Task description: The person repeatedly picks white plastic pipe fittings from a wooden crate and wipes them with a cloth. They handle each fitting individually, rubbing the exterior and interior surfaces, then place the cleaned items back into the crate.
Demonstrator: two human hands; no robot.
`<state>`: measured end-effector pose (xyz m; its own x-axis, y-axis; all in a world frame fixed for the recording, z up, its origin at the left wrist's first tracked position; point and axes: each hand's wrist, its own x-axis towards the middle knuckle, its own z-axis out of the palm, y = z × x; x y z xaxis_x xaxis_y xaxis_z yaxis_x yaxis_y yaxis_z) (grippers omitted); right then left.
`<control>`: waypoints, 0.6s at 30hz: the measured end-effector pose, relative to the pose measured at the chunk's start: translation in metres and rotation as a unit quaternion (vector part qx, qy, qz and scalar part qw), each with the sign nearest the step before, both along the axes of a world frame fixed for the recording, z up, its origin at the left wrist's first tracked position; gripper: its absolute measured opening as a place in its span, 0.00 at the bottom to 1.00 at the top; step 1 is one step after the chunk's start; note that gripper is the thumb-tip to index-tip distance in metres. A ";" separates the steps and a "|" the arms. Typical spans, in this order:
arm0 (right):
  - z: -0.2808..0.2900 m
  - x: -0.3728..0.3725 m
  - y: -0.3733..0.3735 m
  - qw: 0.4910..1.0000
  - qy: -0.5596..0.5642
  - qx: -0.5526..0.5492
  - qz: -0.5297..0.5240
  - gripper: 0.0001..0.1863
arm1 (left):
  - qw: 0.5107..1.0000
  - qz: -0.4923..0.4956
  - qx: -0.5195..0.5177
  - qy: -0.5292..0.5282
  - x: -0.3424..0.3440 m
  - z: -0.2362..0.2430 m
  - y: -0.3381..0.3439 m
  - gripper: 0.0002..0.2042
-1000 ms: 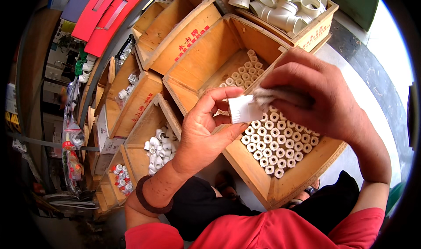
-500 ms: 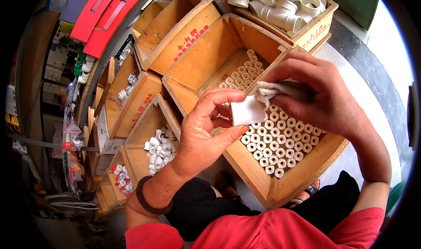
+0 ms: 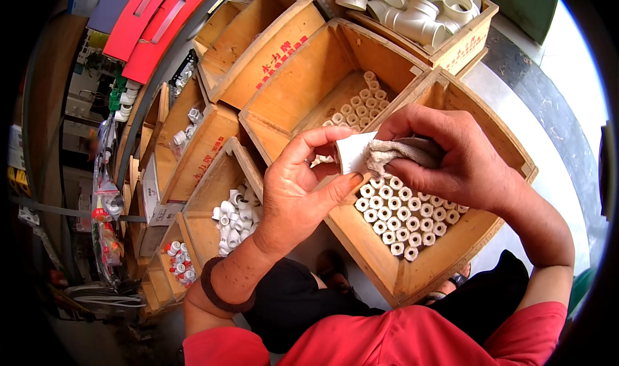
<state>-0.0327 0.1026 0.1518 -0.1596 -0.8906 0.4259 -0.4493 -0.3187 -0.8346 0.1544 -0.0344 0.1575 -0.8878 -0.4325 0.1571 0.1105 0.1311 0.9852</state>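
Note:
Between the thumb and fingers of my left hand (image 3: 290,189), a white plastic pipe fitting (image 3: 352,153) with a smooth curved side is held up; its exact type is not clear. My right hand (image 3: 461,160) grips a crumpled greyish-white cloth (image 3: 398,152), whose end presses against the fitting's right side. Both hands hover over a wooden box (image 3: 474,240) where small cream-white fittings (image 3: 409,224) with round holes stand in rows. Part of these rows is hidden beneath my right hand.
Beyond lies another wooden box (image 3: 290,82) with more small fittings in one corner. Large white pipe fittings (image 3: 419,15) fill a crate at the back. On the left, bins hold white elbows (image 3: 235,221) and red-and-white pieces (image 3: 182,263); bagged parts (image 3: 106,205) hang beside them.
My right hand and the cloth have shifted left and slightly down over the fitting. The fitting has tilted a little, and more of the box's far right corner shows.

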 end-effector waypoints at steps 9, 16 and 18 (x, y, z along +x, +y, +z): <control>0.013 -0.008 0.009 0.990 -0.094 0.104 -0.018 0.16 | 0.999 -0.005 -0.047 0.003 0.000 -0.001 0.003 0.23; 0.005 0.006 0.006 0.965 -0.226 0.132 0.003 0.12 | 0.997 0.011 -0.078 0.001 -0.002 0.000 0.006 0.25; 0.005 0.008 0.006 0.969 -0.224 0.103 0.004 0.11 | 0.997 0.016 -0.072 -0.005 -0.003 0.002 0.007 0.26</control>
<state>-0.0244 0.1085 0.1572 -0.2794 -0.9516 0.1279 -0.0243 -0.1261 -0.9917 0.1516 -0.0278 0.1590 -0.8761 -0.4340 0.2098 0.0934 0.2741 0.9572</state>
